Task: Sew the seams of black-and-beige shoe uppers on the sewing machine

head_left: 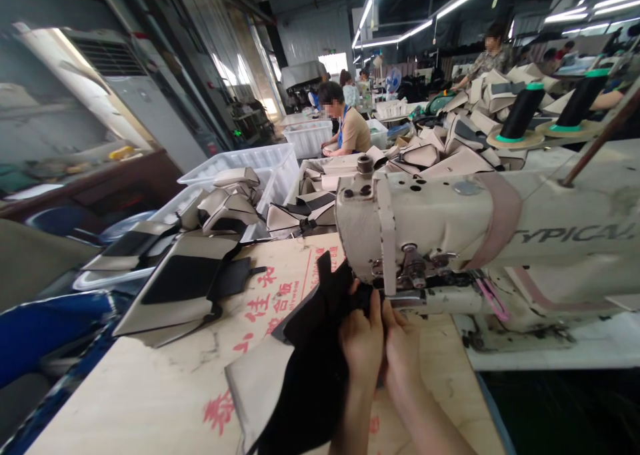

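Observation:
My left hand (361, 343) and my right hand (401, 345) are pressed side by side under the head of a cream sewing machine (480, 231). Both hands pinch a black and beige shoe upper piece (300, 368) that lies on a plywood board (165, 395). The fingertips sit right at the needle area (400, 288), holding the fabric edge there. The rest of the piece trails down to the left, toward me.
A stack of sewn beige and black pieces (185, 285) lies left on the board. White plastic bins (250, 165) with more pieces stand behind. Black thread cones (523, 111) sit on the machine side. Other people (345, 125) work at tables farther back.

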Demonstrator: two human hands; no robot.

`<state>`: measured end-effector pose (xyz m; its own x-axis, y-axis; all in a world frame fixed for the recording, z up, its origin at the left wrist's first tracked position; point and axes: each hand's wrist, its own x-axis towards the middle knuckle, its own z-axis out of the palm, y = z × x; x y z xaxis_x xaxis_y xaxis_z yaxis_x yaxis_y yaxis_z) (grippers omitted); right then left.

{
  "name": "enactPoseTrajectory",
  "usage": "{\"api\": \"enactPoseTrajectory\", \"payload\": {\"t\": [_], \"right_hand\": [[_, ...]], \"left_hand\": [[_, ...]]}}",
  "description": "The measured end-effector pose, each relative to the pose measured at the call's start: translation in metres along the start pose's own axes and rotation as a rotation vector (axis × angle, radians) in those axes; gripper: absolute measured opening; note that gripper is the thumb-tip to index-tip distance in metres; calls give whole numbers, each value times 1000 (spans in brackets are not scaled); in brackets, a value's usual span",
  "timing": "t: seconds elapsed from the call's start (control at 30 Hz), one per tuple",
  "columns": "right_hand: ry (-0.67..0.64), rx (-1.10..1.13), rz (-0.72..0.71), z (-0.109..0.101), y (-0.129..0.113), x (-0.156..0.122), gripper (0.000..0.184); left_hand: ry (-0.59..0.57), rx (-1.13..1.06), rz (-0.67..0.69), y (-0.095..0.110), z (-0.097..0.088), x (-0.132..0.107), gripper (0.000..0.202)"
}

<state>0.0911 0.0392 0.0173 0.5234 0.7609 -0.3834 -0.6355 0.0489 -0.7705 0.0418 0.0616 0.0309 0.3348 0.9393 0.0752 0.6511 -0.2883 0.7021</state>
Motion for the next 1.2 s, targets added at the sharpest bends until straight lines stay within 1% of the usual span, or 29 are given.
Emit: {"api": "enactPoseTrajectory", "payload": {"t": [0.1, 0.17, 0.23, 0.3, 0.4, 0.47, 0.53, 0.6, 0.7, 0.87, 0.97, 1.13, 1.2], "right_hand": [[23, 4, 20, 2, -2, -1, 45], [34, 1, 11, 3, -2, -1, 44], [31, -7, 6, 4, -1, -1, 43], [26, -18, -6, 4, 0, -1, 42], [27, -33, -32, 3, 0, -2, 42], [16, -76, -53, 0, -2, -1, 41], [-22, -138, -80, -2, -4, -1, 41], [-49, -183, -107, -4, -7, -1, 40], [-23, -206, -140, -3, -10, -2, 40], [30, -223, -176, 0, -12, -5, 40], [16, -260, -186, -1, -13, -3, 42], [-5, -322, -203, -5, -13, 2, 45], [-21, -363, -212, -7, -13, 5, 45]], "left_hand": [[130, 45, -145, 2, -6, 9, 46], [149, 75, -190, 3, -10, 14, 43], [142, 95, -179, 2, -12, 17, 42], [163, 104, -154, 1, -11, 17, 42], [227, 132, -103, -2, -8, 15, 42], [292, 166, -82, -3, -6, 15, 40], [355, 208, -77, -3, -4, 14, 37], [389, 261, -105, -2, -4, 14, 38], [357, 303, -155, 2, -5, 14, 38], [271, 233, -235, 9, -11, 12, 34], [254, 207, -261, 13, -15, 13, 33], [225, 235, -303, 18, -18, 17, 34], [226, 187, -295, 19, -18, 17, 32]]}}
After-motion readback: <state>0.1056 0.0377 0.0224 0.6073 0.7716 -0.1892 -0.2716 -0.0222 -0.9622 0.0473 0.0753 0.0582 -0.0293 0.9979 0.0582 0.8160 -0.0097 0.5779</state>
